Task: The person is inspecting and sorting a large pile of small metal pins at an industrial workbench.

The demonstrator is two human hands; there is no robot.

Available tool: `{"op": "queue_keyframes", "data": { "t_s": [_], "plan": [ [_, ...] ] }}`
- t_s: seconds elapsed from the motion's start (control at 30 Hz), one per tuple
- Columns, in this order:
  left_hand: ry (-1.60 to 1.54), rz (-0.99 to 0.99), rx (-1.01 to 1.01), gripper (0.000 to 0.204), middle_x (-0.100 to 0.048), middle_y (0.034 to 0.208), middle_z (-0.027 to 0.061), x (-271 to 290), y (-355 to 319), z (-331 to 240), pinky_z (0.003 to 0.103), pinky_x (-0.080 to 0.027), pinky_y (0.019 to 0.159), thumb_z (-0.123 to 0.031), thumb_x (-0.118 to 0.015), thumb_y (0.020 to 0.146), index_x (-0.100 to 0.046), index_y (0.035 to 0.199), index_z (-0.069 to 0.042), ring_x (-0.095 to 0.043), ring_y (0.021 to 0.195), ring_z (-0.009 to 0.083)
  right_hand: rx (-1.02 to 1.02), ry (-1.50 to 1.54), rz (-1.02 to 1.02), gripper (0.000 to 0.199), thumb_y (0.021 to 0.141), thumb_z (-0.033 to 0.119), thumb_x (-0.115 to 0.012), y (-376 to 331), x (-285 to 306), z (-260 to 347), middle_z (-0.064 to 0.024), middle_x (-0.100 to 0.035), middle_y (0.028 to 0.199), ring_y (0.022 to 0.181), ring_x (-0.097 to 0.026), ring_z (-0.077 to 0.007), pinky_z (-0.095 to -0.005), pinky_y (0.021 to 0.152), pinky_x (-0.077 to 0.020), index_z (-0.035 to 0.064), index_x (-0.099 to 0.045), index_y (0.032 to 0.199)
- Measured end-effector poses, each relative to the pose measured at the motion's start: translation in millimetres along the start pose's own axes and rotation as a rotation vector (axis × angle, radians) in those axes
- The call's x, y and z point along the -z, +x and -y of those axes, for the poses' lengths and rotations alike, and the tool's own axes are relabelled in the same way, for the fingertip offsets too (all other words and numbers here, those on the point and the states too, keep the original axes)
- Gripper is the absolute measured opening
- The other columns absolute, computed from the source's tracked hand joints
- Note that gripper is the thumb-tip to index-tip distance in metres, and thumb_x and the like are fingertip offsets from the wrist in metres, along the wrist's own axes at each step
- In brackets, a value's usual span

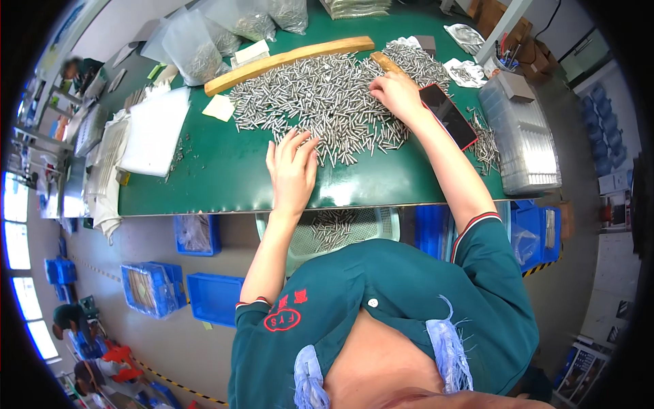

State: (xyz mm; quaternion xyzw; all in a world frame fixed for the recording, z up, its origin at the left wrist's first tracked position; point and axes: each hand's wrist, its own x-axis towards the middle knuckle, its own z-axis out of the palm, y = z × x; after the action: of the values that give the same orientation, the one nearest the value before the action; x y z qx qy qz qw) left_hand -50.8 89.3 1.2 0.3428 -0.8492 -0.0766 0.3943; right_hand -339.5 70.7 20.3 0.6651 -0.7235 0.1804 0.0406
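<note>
Near the table's (218, 183) front edge, the left hand (293, 170) touches the near-left fringe of the heap of metal pins (310, 95), its grip loose, fingers slightly apart. The heap, mid-table toward the back edge, looks like the bulk left, loose and unordered. Fewer pins lie in the green basket (387, 230) below the front edge. The right hand (397, 95) is at a wooden stick (385, 62); whether its grip is clamped, I cannot tell. Toward the right edge, a small pile (485, 146) sits apart, perhaps the part done.

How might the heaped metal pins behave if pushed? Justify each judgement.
The metal pins would probably roll, since they look slim and rounded. They may feel slippery, given their shiny surfaces. Loosely jumbled, they would likely spread over the glossy green table.
</note>
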Motion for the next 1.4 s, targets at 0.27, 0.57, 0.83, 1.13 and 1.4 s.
{"op": "queue_keyframes", "data": {
  "t_s": [0.27,0.57,0.83,1.13,1.4],
  "plan": [
    [-0.014,-0.08,0.006,0.024,-0.061,0.111,0.0015,1,-9,3,0.047,-0.026,0.107,-0.006,-0.061,0.083,-0.064,0.106,-0.012,-0.05,0.119,0.0238,0.157,-0.006,0.015,0.011,0.075,0.024,-0.069,9,-9,-3,-0.0069,-0.062,0.085,0.09,-0.059,-0.028,-0.0408,0.079,-0.0481,0.0158,-0.07,0.083],
    [-0.009,-0.109,-0.037,0.023,-0.062,0.11,0.0019,4,-8,1,0.045,-0.031,0.105,-0.005,-0.061,0.083,-0.064,0.105,-0.011,-0.051,0.118,0.0239,-0.213,0.884,-0.125,0.025,0.086,0.029,-0.063,5,11,-24,-0.0021,-0.067,0.084,0.076,-0.061,-0.0135,-0.031,0.066,-0.0476,0.0047,-0.068,0.092],
    [0.018,-0.088,-0.045,0.023,-0.061,0.11,0.0053,5,-9,1,0.046,-0.033,0.103,-0.003,-0.059,0.083,-0.063,0.105,-0.008,-0.052,0.117,0.027,-0.865,2.008,-0.663,0.014,0.09,0.023,-0.062,6,25,-145,0.0044,-0.056,0.07,0.06,-0.051,-0.0067,-0.0216,0.052,-0.042,0.0111,-0.06,0.083],
    [0.032,-0.085,-0.047,0.023,-0.062,0.11,0.0064,6,-12,0,0.045,-0.032,0.104,-0.003,-0.058,0.084,-0.063,0.106,-0.007,-0.052,0.117,0.0279,-0.509,1.762,-0.22,0.031,0.092,0.029,-0.06,-9,59,-72,0.0046,-0.062,0.088,0.072,-0.055,-0.0018,-0.0168,0.057,-0.0442,0.0067,-0.062,0.113],
    [-0.081,-0.144,0.055,0.015,-0.062,0.095,0.0076,24,-24,-7,0.04,-0.037,0.096,-0.01,-0.065,0.083,-0.063,0.097,-0.005,-0.057,0.098,0.0263,-0.054,0.807,0.108,0.014,0.087,0.017,-0.063,-97,67,46,0.0002,-0.06,0.087,0.078,-0.056,-0.0094,-0.0245,0.068,-0.0452,0.0062,-0.062,0.096]
  ]
}}
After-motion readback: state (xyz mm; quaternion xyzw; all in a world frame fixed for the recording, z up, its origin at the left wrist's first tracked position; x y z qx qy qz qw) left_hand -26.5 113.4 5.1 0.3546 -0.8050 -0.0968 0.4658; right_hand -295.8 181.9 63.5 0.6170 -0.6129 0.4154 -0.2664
